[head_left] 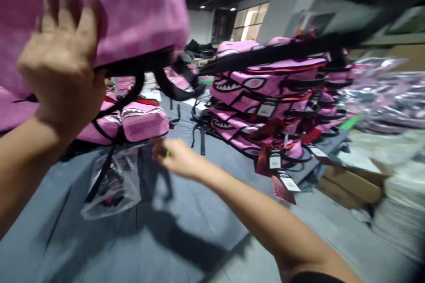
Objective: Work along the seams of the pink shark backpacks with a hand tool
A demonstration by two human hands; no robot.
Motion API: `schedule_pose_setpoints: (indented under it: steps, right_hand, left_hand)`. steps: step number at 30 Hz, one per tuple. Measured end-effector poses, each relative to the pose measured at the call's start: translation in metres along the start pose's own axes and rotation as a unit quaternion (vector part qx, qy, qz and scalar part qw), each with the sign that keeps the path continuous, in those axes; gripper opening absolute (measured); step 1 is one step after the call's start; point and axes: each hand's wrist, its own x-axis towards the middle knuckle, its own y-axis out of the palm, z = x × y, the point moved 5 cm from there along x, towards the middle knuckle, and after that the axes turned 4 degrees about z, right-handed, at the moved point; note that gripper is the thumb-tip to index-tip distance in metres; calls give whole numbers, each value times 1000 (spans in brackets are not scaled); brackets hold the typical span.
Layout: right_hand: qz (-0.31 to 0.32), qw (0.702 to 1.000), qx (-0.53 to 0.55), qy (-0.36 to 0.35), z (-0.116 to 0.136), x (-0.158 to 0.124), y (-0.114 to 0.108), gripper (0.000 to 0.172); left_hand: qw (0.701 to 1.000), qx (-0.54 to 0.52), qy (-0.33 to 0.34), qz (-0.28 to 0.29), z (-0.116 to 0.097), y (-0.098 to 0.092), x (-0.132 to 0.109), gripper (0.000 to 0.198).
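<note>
At the upper left my left hand [64, 62] holds up a large pink backpack [142, 4], fingers pressed on its side and thumb near its black lower edge. Black straps [136, 93] hang under the bag. My right hand [175, 155] is lower, above the grey table, with fingers curled together. A small yellow-green thing [166, 152] shows at its fingers; whether it is worn or held I cannot tell. What the fingertips pinch, if anything, is hidden. Beside this hand lie a pink bag with white teeth [146, 121] and a clear plastic bag [116, 190] with dark contents.
A stack of pink shark-face backpacks [239, 93] with hanging tags [275, 159] stands on the grey table [186, 225]. A blurred black strap [265, 55] crosses in front of it. To the right are plastic-wrapped bags [392, 93] and a cardboard box [348, 185].
</note>
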Motion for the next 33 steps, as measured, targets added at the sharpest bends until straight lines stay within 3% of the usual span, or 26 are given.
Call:
schedule_pose_setpoints:
  steps: [1,3,4,5,7,9,11,13,17,21,24,27,30,33]
  right_hand:
    - [26,999,-20,13,-31,-12,15,33]
    - [36,983,-140,117,-112,-52,31,45]
    - [6,959,-201,201,-156,-78,27,50]
    - [-37,917,-268,294,-197,-107,14,52]
    - [-80,852,-325,402,-264,-157,-18,57]
    - [-100,802,-376,454,-309,-188,-53,57]
    - [-79,764,-447,459,-337,-195,-78,51]
    - [-48,735,-499,457,-357,-187,-90,44]
    - [-45,696,-494,520,-391,-167,-100,39]
    - [-19,726,-470,502,-396,-159,-99,34]
    - [-2,761,-458,460,-374,-155,-86,36]
    - [18,798,-447,405,-333,-147,-54,34]
    - [38,835,-435,335,-283,-141,-10,32]
    - [48,861,-428,272,-232,-151,33,29]
  left_hand:
    - [999,34,-2,-20,14,37,12,75]
    - [998,63,-20,-10,46,123,26,62]
    - [998,56,-29,10,62,169,27,59]
    - [998,41,-37,28,75,213,22,57]
    - [995,-13,-45,84,92,293,-1,57]
    - [987,-63,-50,141,95,352,-29,56]
    - [984,-72,-30,158,88,382,-49,52]
    - [987,-51,2,150,76,388,-55,51]
    - [984,-28,24,177,56,373,-68,53]
    - [973,-55,50,220,54,344,-132,42]
    - [968,-73,41,237,61,314,-185,35]
    - [965,-61,30,252,62,280,-212,40]
    - [966,-52,46,250,45,240,-212,45]
    - [969,-69,66,227,13,197,-198,43]
